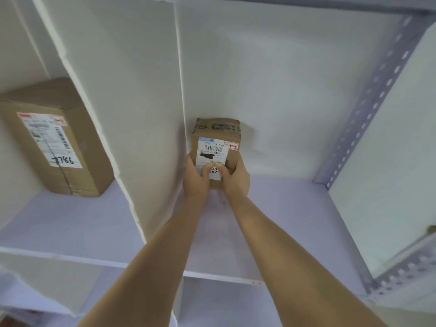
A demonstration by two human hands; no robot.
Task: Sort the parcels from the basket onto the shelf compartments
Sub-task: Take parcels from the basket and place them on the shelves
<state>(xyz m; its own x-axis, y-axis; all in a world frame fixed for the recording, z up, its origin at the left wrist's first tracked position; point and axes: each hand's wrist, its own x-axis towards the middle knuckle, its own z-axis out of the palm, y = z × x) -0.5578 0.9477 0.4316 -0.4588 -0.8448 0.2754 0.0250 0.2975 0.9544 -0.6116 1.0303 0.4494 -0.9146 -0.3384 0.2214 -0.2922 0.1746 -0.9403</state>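
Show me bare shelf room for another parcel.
Crowded by the divider, where left hand and right hand grip the small box. Bare shelf board from there to the metal post, and in front of the large box.

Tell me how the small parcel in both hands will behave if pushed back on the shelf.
The small parcel looks stiff: its edges are square between left hand and right hand. Taller than wide, it may tip. It probably slides easily on the smooth shelf board.

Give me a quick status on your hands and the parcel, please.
Gripping small parcel with left hand and right hand, deep in right compartment beside divider. In left compartment, larger parcel, apart. Nothing in the way.
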